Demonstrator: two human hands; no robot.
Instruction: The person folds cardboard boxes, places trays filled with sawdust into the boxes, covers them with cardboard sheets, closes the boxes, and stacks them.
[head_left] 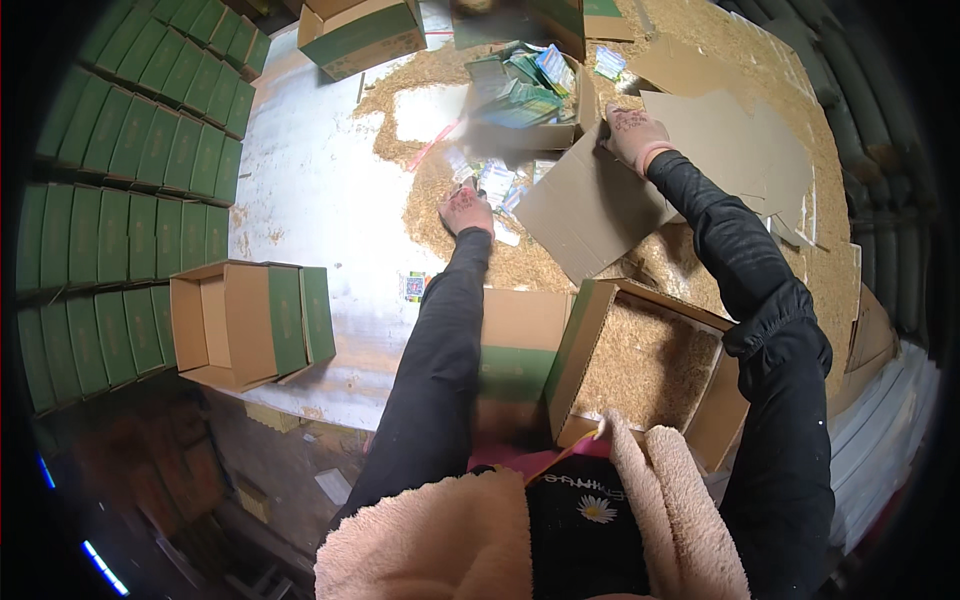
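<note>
My right hand (637, 138), in a pale glove with reddish marks, grips the top edge of a flat brown cardboard sheet (595, 205), which is tilted over the table. My left hand (466, 208), gloved alike, is at a scatter of small printed cards (497, 182). Its fingers are curled in at the cards, and what they hold is hidden. Just beyond, an open carton (530, 137) contains a pile of green and blue printed packets (525, 88). Close to my body stands an open green-and-brown box with wood shavings (650, 365) covering its bottom.
Green boxes (150, 130) are stacked in rows along the left. An open box (235, 325) sits at the table's near-left edge, another (362, 35) at the far side. Shavings spread over the white tabletop (320, 170). More flat cardboard (745, 160) lies at the right.
</note>
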